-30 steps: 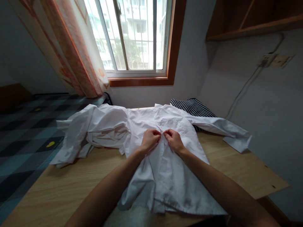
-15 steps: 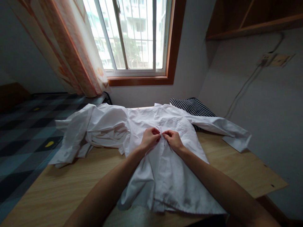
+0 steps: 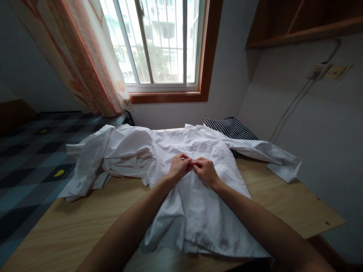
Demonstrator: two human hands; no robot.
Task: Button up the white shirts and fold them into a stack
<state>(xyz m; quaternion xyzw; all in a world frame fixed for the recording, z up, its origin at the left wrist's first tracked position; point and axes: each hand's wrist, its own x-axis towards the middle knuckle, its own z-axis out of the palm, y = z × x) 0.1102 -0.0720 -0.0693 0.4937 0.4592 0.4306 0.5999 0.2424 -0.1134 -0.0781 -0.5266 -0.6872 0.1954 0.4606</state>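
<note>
A white button-up shirt [image 3: 198, 211] lies spread front-up on a wooden table [image 3: 70, 223], collar toward the window. My left hand [image 3: 178, 167] and my right hand [image 3: 204, 170] meet at the shirt's front placket, mid-chest. Both pinch the fabric edges there with fingertips touching each other. One sleeve is bunched at the left, the other stretches out to the right.
A striped dark garment [image 3: 231, 128] lies folded behind the shirt at the back right. A bed with a checked blue cover [image 3: 31, 158] adjoins the table on the left. A window and curtain [image 3: 93, 68] stand behind; a cable and socket [image 3: 320, 71] hang on the right wall.
My right hand has shifted slightly left, so the fingertips of both hands now touch at the placket. The shirt has stayed in place.
</note>
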